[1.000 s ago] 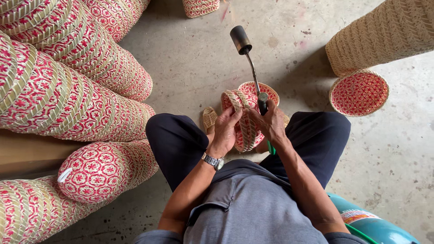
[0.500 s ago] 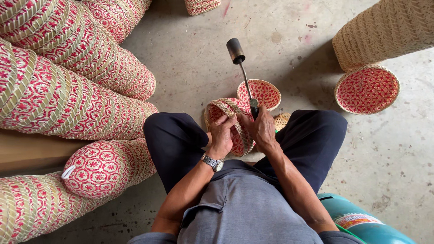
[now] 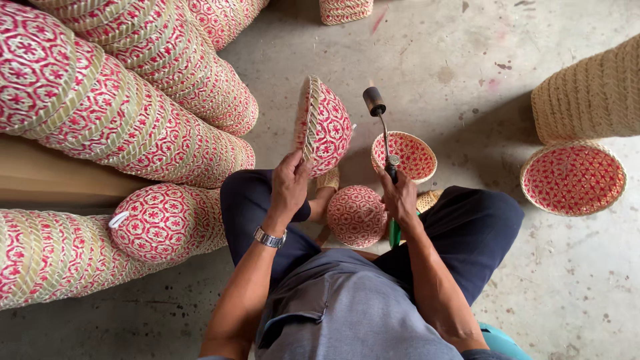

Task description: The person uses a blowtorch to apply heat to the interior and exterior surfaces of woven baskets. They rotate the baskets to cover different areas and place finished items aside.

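Observation:
My left hand (image 3: 289,181) grips a red-and-white woven basket (image 3: 325,125) by its rim, held up on edge above my left knee. My right hand (image 3: 399,195) holds a gas torch (image 3: 381,132) with a black nozzle and a thin metal neck, pointing up and away from me. Between my knees a second patterned basket (image 3: 357,216) lies upside down on the floor. Just beyond the torch an open basket (image 3: 407,155) sits mouth up.
Long stacks of nested red-and-white baskets (image 3: 133,113) lie along the left. A plain tan woven stack (image 3: 593,93) stands at the right, with an open basket (image 3: 573,179) in front of it. A teal object (image 3: 503,340) shows behind my right leg. The floor is concrete.
My left hand has lifted one basket up and to the left, off the one between my knees. The torch stays in my right hand, now beside the raised basket.

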